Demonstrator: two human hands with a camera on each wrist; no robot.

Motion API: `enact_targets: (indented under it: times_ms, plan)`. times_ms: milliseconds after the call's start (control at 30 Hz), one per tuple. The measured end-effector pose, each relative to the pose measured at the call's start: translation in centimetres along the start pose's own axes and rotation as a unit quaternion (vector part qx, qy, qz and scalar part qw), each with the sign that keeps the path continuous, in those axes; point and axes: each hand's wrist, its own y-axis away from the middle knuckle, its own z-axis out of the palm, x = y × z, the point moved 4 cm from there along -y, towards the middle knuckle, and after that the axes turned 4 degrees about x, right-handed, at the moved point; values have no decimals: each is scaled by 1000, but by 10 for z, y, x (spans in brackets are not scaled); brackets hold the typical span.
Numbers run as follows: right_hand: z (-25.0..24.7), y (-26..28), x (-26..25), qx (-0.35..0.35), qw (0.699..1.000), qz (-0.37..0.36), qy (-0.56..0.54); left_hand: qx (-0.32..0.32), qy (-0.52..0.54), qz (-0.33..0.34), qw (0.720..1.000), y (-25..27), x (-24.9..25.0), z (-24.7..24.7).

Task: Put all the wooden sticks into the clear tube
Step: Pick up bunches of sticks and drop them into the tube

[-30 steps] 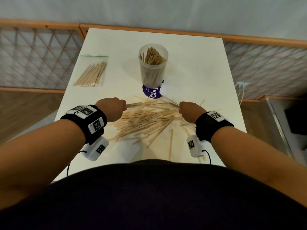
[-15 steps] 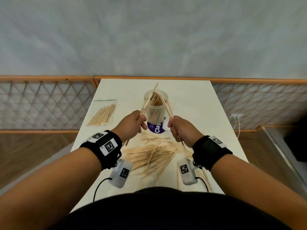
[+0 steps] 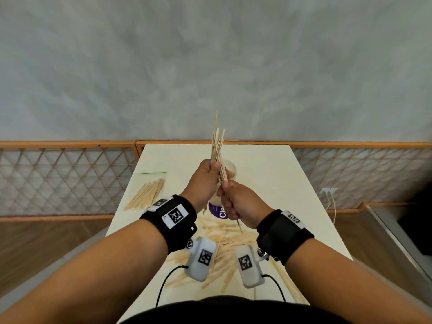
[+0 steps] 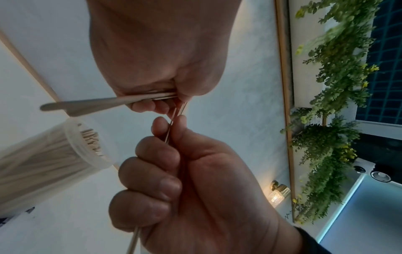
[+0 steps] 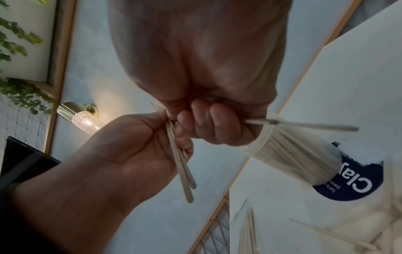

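Gripping thin, pale wooden sticks [image 3: 217, 150] above the clear plastic tube [image 3: 230, 168], both fists — left hand [image 3: 204, 181], right hand [image 3: 240, 202] — probably hold light, slippery slivers best mid-length.

Surface: a cream rectangular table [image 3: 280, 183].
Centre: a clear plastic tube [image 3: 230, 169] of sticks.
Near edge: loose pale wooden sticks [image 3: 224, 242].
Left edge: a clear bag of sticks [image 3: 147, 192].

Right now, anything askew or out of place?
Yes. The thin wooden sticks gripped by both hands splay and cross above the clear plastic tube instead of lying parallel. More loose sticks lie scattered across the white table.
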Motion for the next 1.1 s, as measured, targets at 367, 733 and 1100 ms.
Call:
enact_targets:
  times_ms: [367,733,1100]
  plan:
    - [4,9,13,-17,993,-28,114,65,122,-53,989,-16,-9,-6]
    - [-37,-1,-30,155,975,-95,125,-26,107,-62,992,-16,-19,-13]
    - [-1,-12,-61,105,984,-123,73,-77,78,-83,990,-2,-28,16]
